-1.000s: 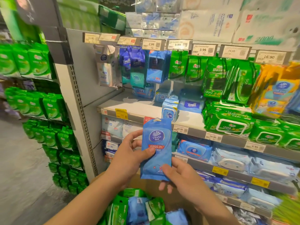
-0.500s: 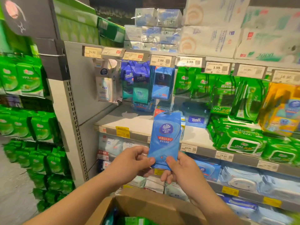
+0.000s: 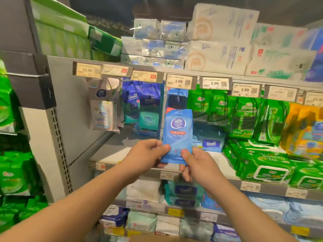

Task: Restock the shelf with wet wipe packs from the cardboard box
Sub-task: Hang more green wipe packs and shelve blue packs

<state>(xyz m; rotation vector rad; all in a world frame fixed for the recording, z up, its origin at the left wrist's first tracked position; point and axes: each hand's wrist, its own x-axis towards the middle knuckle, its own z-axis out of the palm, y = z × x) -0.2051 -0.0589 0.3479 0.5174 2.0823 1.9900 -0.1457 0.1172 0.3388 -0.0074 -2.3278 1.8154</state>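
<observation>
A blue Vinda wet wipe pack [image 3: 177, 130] stands upright in front of the shelf, held by both hands at its lower end. My left hand [image 3: 145, 155] pinches its lower left corner. My right hand [image 3: 194, 163] pinches its lower right corner with the thumb on the front. The pack's top edge sits just below a hanging blue pack [image 3: 176, 98] under the 2.99 price tag [image 3: 179, 81]. Only a thin brown strip of the cardboard box [image 3: 157, 239] shows at the bottom edge.
Tempo packs [image 3: 143, 105] hang left of the blue one and green 999 packs [image 3: 225, 109] hang to the right. The grey shelf board [image 3: 111, 154] carries flat green packs [image 3: 265, 170] at right. Lower shelves hold more packs; tissue bundles are stacked above.
Both hands have raised the blue pack from over the box up toward the hanging row. The view has tilted up, so the box has dropped almost out of sight.
</observation>
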